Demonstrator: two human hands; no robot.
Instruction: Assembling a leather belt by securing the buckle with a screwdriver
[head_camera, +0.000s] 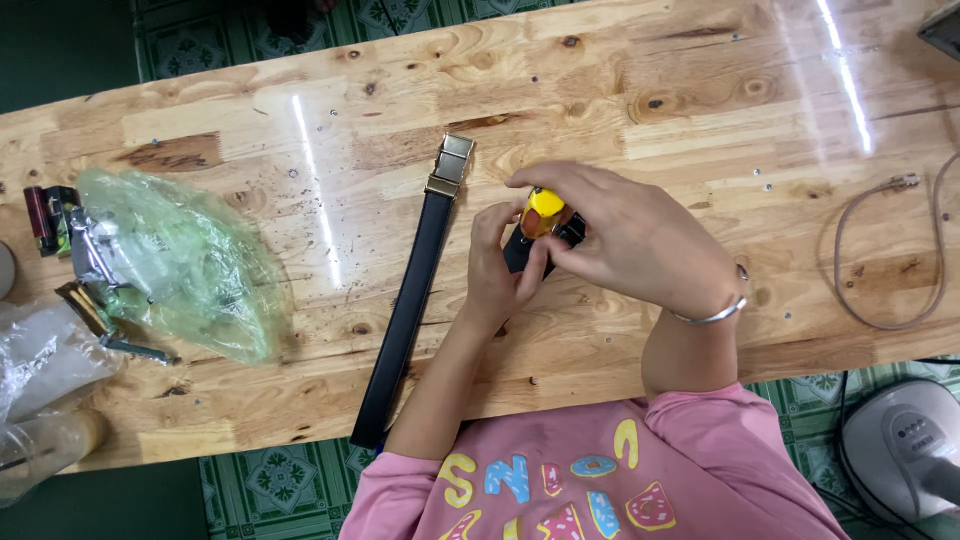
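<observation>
A black belt (408, 300) with a gold buckle (451, 165) lies lengthwise on the wooden table (620, 100), its tail hanging over the near edge. Just right of it, my left hand (495, 275) pinches the end of a second black strap (520, 250). My right hand (625, 235) curls over the same spot and holds a small yellow tool (545, 208) against the strap end. A silver bangle (715, 312) sits on my right wrist. My fingers hide the strap's end.
A green plastic bag (185, 265) with metal buckles lies at the left, with a clear bag (45, 350) and a small dark red item (40, 215) near it. A beige cable (890, 250) loops at the right. A grey device (905, 440) sits on the floor.
</observation>
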